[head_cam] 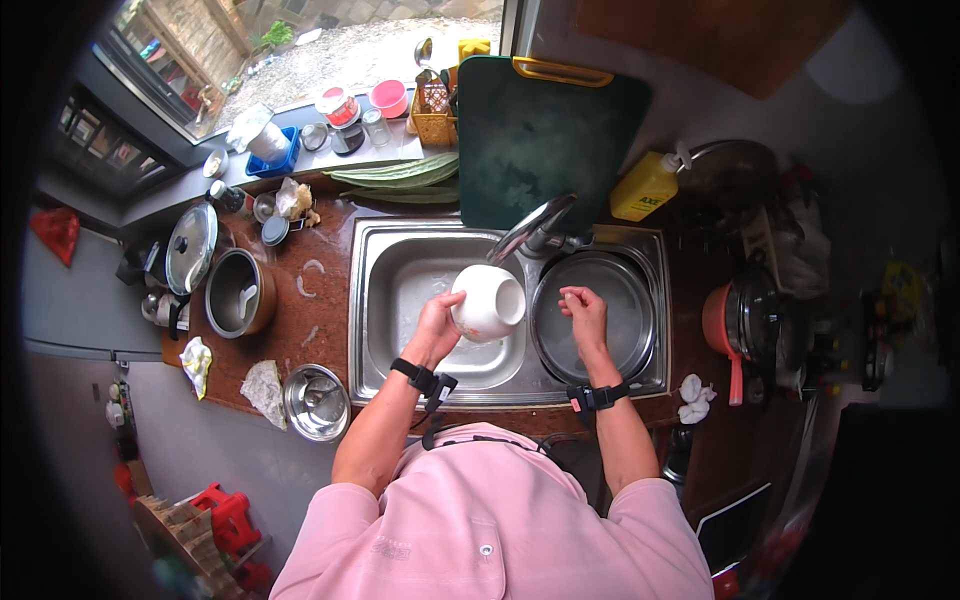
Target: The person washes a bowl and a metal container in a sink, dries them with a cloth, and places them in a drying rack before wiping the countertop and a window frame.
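My left hand [439,324] grips a white bowl [480,304] with a faint reddish pattern near its rim. The bowl is tipped over, its foot ring facing up and to the right, above the left basin [405,360] of a steel sink. Just behind it arches the chrome faucet [534,229]. Over the right basin, my right hand [586,319] has its fingers curled in towards the thumb, and nothing shows in them. Beneath that hand, a large round metal pan [551,345] fills most of the right basin.
Behind the sink lean a dark green cutting board [551,135] and a yellow AXE bottle [645,187]. Left of it stand a pot [262,296] with a white spoon, a steel bowl [296,405] and a cloth [264,390]. A pink-handled pan [720,322] sits right.
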`<move>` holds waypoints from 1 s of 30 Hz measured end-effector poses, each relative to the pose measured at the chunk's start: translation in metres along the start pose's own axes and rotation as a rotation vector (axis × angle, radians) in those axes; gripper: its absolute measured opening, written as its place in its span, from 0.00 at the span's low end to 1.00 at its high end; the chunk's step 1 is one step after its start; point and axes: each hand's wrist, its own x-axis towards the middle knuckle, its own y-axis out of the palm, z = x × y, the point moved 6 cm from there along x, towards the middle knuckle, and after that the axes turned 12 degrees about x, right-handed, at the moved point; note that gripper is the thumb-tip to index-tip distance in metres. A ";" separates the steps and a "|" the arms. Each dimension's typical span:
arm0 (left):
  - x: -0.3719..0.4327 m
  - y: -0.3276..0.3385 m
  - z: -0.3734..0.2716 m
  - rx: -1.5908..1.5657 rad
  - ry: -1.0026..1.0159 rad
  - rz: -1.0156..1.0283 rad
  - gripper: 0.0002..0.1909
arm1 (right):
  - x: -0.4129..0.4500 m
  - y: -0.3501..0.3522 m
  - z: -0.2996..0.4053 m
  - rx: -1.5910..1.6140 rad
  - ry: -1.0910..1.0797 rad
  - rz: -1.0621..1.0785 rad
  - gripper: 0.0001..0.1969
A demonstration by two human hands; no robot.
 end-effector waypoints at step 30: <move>0.041 0.035 -0.003 -0.419 0.205 -0.425 0.15 | 0.023 -0.011 0.035 0.069 -0.041 -0.178 0.26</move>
